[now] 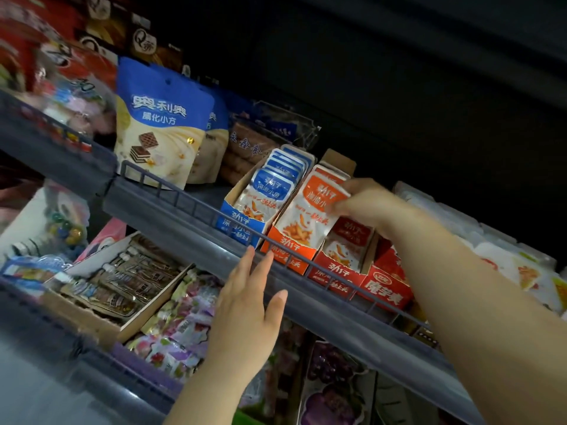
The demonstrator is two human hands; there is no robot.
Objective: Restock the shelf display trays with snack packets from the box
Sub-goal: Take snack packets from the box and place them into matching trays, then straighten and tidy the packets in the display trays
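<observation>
Orange packets (308,211) seemingly pinched by right fingers (348,204).

I have one view, from the camera worn on the person's head. It faces the shelves from close by, at arm's reach. The picture is tilted, so the front edge of the upper shelf (171,210) runs from the left down to the lower right. The wide lens also takes in the lower shelf (61,357) at bottom left. The left hand (245,311) enters from the bottom edge. The right hand (365,200), gripping an orange packet (306,216), is near the middle.
</observation>
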